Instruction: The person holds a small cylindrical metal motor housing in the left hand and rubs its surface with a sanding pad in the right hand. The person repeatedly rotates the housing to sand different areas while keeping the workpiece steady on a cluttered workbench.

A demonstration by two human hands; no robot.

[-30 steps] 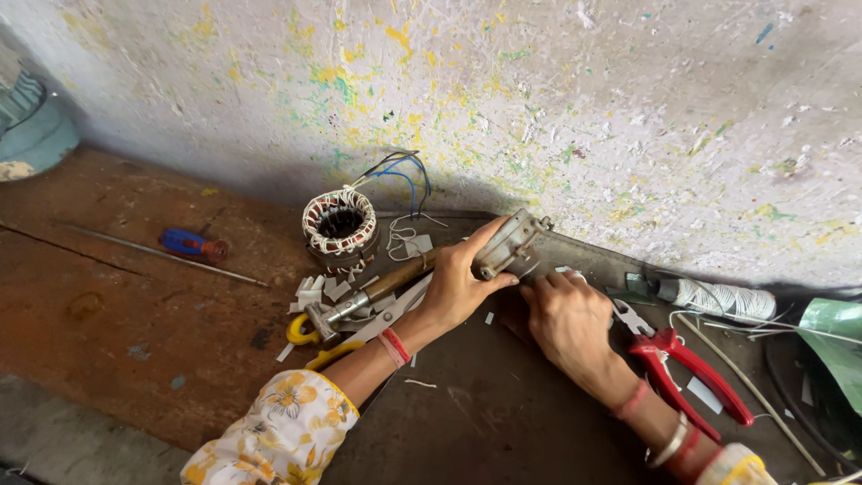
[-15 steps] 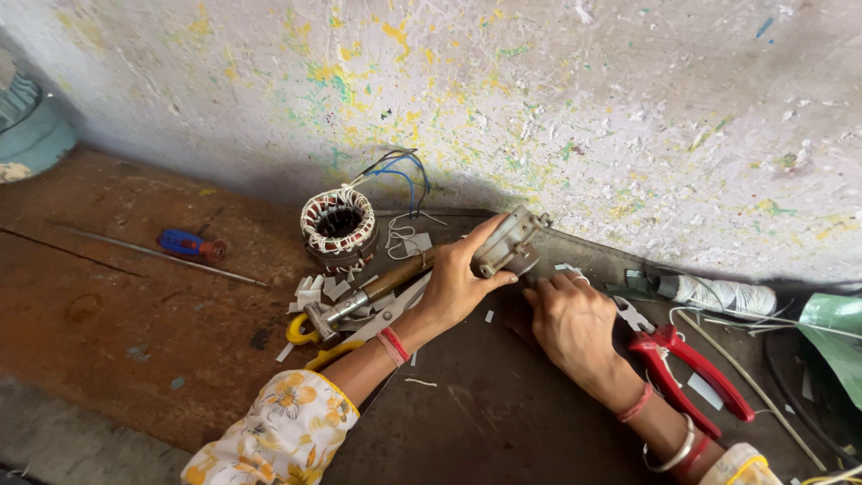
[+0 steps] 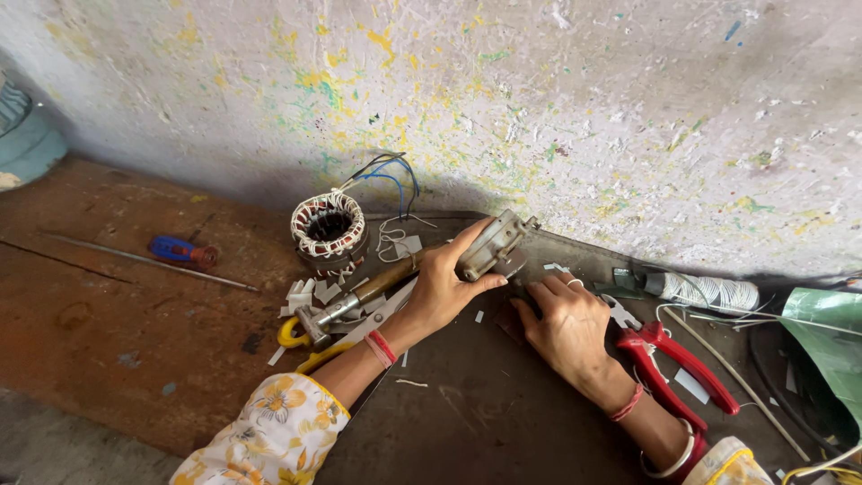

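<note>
1. Two bare hands work low against a paint-speckled wall (image 3: 584,117), both forearms coming up from the bottom edge over a dark mat (image 3: 476,404).
2. Left hand (image 3: 440,287): the arm, in a yellow floral sleeve (image 3: 269,440) with a red thread band at the wrist, stretches up and to the right. Its fingers are closed around a grey metal tool (image 3: 492,244), thumb along the near side and forefinger laid over the top, holding it tilted just clear of the mat.
3. Right hand (image 3: 567,323): it lies palm down on the mat, fingers spread and pressed flat, their tips just below the grey metal tool. They grip nothing that shows; a ring sits on one finger and bangles circle the wrist.
4. Just right of the right hand's fingers lie red-handled pliers (image 3: 678,359), partly under the wrist. Farther right are a spool of white thread (image 3: 709,289) and a green sheet (image 3: 831,332), cut off by the frame.
5. Left of the left hand's fingers a hammer (image 3: 359,296) lies among white paper scraps and yellow-handled scissors (image 3: 296,337). Beyond them stands a wound motor stator (image 3: 329,229) with blue and black leads.
6. Well to the left, on the brown tabletop (image 3: 117,314), rests a blue-handled screwdriver (image 3: 180,251).
7. Whatever lies under the right palm is hidden, and the grey metal tool's far end is hard to make out.
</note>
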